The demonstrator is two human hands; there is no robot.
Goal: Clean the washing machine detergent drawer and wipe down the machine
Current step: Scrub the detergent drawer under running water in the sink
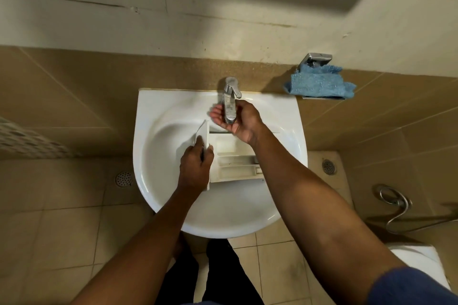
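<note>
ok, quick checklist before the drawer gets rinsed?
1. In basin: ok, the drawer lies in the sink, compartments up.
2. Grip: ok, the left hand holds the drawer's front panel.
3. Spout clear: not ok, the right hand is cupped under the tap.
4. Water running: cannot tell.
5. Compartments clean: not ok, dark grime shows.
6. Wipe ready: ok, the cloth is draped on the holder to the right of the sink.
</note>
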